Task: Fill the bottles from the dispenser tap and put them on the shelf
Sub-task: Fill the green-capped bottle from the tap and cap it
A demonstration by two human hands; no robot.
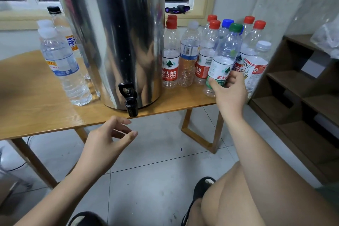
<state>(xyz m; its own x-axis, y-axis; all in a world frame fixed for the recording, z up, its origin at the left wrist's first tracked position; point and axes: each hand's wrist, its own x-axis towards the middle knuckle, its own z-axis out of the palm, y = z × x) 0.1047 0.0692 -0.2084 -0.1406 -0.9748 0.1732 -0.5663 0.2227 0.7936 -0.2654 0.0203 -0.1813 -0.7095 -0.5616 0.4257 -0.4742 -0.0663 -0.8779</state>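
- Steel dispenser (111, 38) stood on wooden table (36, 97); black tap (130, 101) overhung the front edge.
- Green-capped bottle (223, 60), apparently empty, tilted, right of dispenser; right hand (230, 91) gripped its lower half, fingers curled round it.
- Left hand (110, 137) below dispenser's tap, fingers loosely curled, holding nothing.
- Capped bottles (170, 57) crowded right of dispenser; white-capped bottles (60, 64) stood left of it.
- Brown shelf (293, 82) far right of dispenser.

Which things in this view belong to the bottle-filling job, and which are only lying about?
For the job: tall steel dispenser; its black plastic tap; green-capped clear plastic bottle, gripped by the right hand; other clear capped bottles on the wooden table; brown wooden shelf.
Lying about: dark purple-edged cloth on the window sill; clear crumpled plastic bag on the shelf.
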